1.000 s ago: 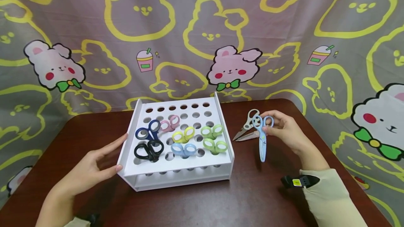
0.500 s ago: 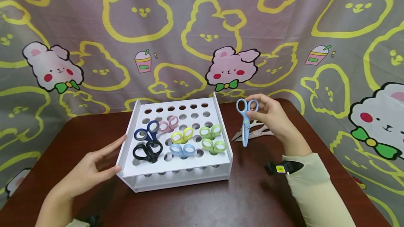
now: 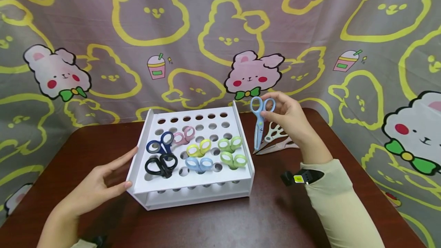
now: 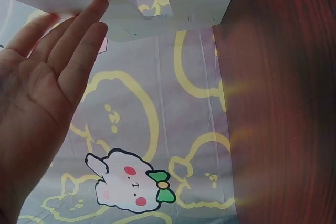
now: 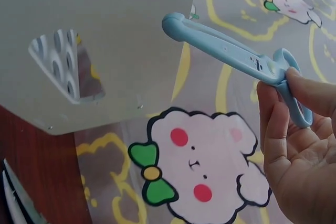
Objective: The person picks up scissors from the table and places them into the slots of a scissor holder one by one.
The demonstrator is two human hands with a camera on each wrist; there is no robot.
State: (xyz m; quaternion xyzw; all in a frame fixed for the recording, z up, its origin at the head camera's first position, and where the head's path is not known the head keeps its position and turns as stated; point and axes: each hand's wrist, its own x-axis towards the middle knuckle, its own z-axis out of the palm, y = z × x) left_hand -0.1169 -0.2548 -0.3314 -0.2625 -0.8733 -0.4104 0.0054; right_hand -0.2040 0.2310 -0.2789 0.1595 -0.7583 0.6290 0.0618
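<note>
My right hand (image 3: 284, 116) pinches a pair of light blue scissors (image 3: 259, 123) at the handle, blades hanging down, just right of the white rack. In the right wrist view the blue scissors (image 5: 226, 51) show a rounded tip, with thumb and fingers at the loops. My left hand (image 3: 100, 186) rests its straight fingers against the left side wall of the white rack (image 3: 193, 184). Scissors stand in the rack's holes with handles up: navy (image 3: 160, 143), black (image 3: 161, 165), pink (image 3: 184, 136), yellow (image 3: 198, 148), light blue (image 3: 199, 163) and two green pairs (image 3: 230, 144).
Beige kitchen scissors (image 3: 275, 146) lie open on the dark wooden table (image 3: 220, 225), right of the rack and partly behind the right hand. The rack's back rows of holes (image 3: 199, 117) hold nothing. A patterned curtain (image 3: 200, 18) hangs behind the table.
My right hand has carried the light blue scissors leftward and up, toward the rack's right wall and over the beige kitchen scissors. The left hand stays on the rack.
</note>
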